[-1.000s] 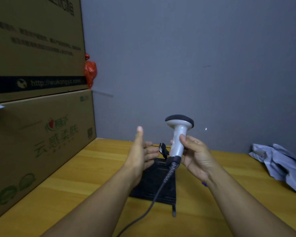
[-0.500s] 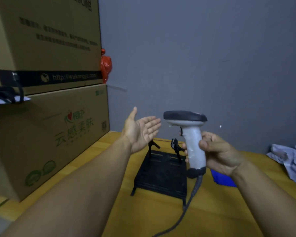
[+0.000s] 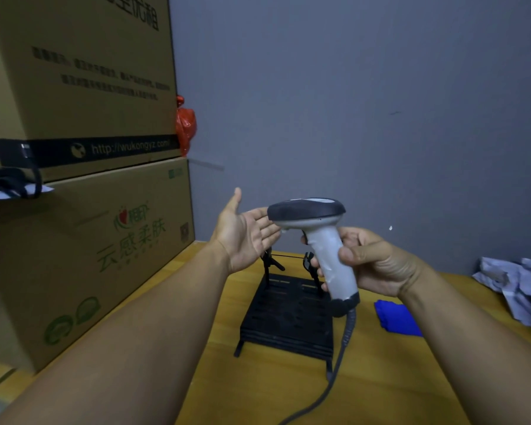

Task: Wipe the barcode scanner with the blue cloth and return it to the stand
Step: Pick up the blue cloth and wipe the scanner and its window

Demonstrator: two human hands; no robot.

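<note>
Your right hand (image 3: 377, 262) is clamped around the grip of the grey, dark-headed handheld barcode scanner (image 3: 322, 246), holding it upright above the black slotted metal stand (image 3: 288, 317) on the yellow wooden bench (image 3: 258, 394). Your left hand (image 3: 246, 237) is spread open and empty, palm up, just beside the scanner's head. The crumpled blue cloth (image 3: 396, 319) lies untouched on the bench beside the stand (partly behind your right forearm), so wiping looks not yet begun; picking up the cloth, wiping and re-docking all remain.
</note>
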